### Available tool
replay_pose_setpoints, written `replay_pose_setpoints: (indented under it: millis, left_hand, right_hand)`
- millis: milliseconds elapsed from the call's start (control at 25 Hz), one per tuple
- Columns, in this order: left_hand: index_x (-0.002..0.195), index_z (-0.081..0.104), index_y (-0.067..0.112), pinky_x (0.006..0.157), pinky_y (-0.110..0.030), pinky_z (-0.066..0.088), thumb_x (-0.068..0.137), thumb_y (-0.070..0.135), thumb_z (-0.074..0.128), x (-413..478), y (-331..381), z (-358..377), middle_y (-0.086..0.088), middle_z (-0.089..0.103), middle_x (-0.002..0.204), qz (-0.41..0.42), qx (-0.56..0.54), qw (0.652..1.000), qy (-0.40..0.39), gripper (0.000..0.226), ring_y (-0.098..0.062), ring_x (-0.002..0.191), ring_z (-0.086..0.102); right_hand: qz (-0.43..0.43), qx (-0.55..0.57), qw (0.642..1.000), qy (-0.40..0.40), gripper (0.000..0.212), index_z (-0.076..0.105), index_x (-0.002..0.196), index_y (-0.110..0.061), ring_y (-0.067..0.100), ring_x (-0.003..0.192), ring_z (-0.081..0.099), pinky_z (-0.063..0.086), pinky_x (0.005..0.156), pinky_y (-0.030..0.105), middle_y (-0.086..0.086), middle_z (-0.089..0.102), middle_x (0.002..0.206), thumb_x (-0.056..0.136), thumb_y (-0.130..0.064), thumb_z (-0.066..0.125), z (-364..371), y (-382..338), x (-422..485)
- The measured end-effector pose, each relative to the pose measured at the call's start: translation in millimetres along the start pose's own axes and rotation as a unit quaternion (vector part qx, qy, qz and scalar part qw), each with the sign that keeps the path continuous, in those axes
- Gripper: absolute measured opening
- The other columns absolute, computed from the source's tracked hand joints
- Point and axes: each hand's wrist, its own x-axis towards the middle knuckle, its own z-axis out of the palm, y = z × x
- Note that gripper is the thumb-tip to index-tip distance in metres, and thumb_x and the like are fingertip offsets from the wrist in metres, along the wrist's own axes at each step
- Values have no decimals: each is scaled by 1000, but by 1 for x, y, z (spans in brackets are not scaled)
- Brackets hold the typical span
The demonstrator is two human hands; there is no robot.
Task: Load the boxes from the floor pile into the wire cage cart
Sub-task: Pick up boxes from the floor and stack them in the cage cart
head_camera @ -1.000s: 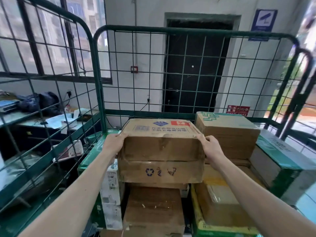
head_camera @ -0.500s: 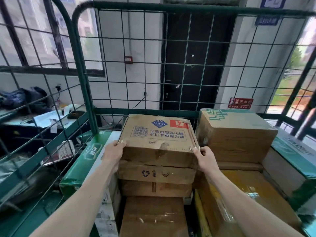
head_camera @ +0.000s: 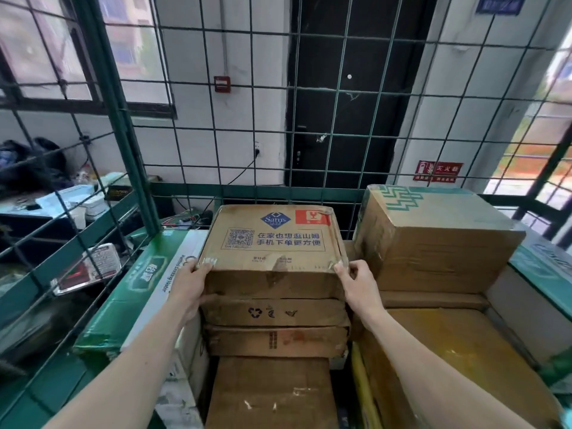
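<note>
While Sam's box (head_camera: 272,243) tops the stack (head_camera: 275,339), L hand (head_camera: 188,286) & R hand (head_camera: 360,286) pinch its near corners.

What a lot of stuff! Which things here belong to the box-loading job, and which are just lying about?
Belong to the job: Sam's box, gripped at its near corners by the left hand and right hand; wire cage cart; green-patterned box stacked inside.
Just lying about: cluttered desk, foil packet, red fire sign, dark door.
</note>
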Motion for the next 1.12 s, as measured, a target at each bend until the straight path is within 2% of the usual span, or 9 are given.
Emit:
replay_pose_setpoints:
  millis: [80, 240, 440, 520, 640, 760, 920, 1040, 1120]
  left_hand:
    - [142, 50, 14, 78, -55, 60, 102, 25, 60, 5, -5, -4, -11, 57, 137, -13, 6, 1000, -9, 43, -34, 115, 61]
    - [114, 58, 20, 86, -55, 57, 104, 35, 55, -3, -9, -5, -7, 60, 111, -9, 85, 996, 0, 18, -27, 96, 60]
    - [136, 49, -2, 106, -50, 42, 99, 54, 44, -9, 3, 3, -27, 55, 138, 22, 347, 934, 85, 67, -44, 126, 51]
    - [143, 39, -5, 113, -52, 34, 99, 45, 46, -29, 10, 18, -30, 44, 146, 56, 333, 936, 98, 68, -44, 135, 40]
    - [148, 38, 5, 117, -55, 30, 100, 30, 52, -66, -1, 45, -21, 38, 151, 206, 290, 930, 91, 56, -37, 140, 31]
    - [146, 43, 14, 116, -48, 34, 102, 35, 52, -120, -17, 62, -11, 38, 154, 232, 236, 943, 41, 50, -27, 143, 35]
    - [129, 57, 25, 108, -41, 46, 103, 37, 51, -196, -49, 74, 2, 59, 133, 195, 156, 963, -106, 29, -13, 122, 55]
    - [121, 64, 27, 100, -44, 54, 105, 36, 49, -257, -66, 104, 11, 66, 115, 191, 131, 951, -203, 24, -7, 111, 62]
    - [116, 66, 29, 96, -42, 56, 106, 36, 47, -300, -77, 130, 12, 67, 112, 200, 145, 932, -266, 22, -6, 108, 64]
  right_hand:
    - [6, 14, 1000, -4, 30, 51, 120, -20, 10, 101, 59, 55, 90, 37, -3, 62, 112, 101, -43, 54, 3, 4, -2]
    - [15, 21, 1000, -8, 35, 51, 123, -16, 15, 104, 58, 51, 87, 36, 2, 62, 117, 101, -43, 53, 5, 6, -5]
    - [78, -5, 997, -6, 50, 46, 137, -13, 21, 109, 55, 51, 95, 44, 7, 58, 128, 101, -46, 54, 0, -12, -7]
    - [80, -13, 996, 30, 59, 45, 142, -10, 26, 118, 55, 49, 99, 42, 10, 57, 138, 98, -47, 59, -6, -23, -18]
    - [53, 42, 995, 68, 64, 42, 147, -13, 25, 133, 48, 43, 106, 39, 6, 50, 146, 96, -48, 61, -16, -28, -49]
    - [49, 93, 992, 72, 58, 50, 142, -17, 19, 130, 52, 45, 110, 39, 1, 55, 140, 95, -48, 63, -36, -12, -94]
    - [59, 133, 986, 78, 53, 64, 122, -19, 20, 114, 64, 52, 104, 46, -1, 68, 118, 85, -57, 67, -77, 19, -165]
    - [82, 162, 980, 74, 30, 66, 116, -22, 16, 107, 66, 59, 88, 32, -3, 69, 111, 95, -43, 64, -124, 35, -219]
    - [93, 184, 976, 74, 19, 67, 113, -26, 15, 107, 66, 57, 94, 36, -3, 69, 111, 98, -36, 63, -161, 48, -256]
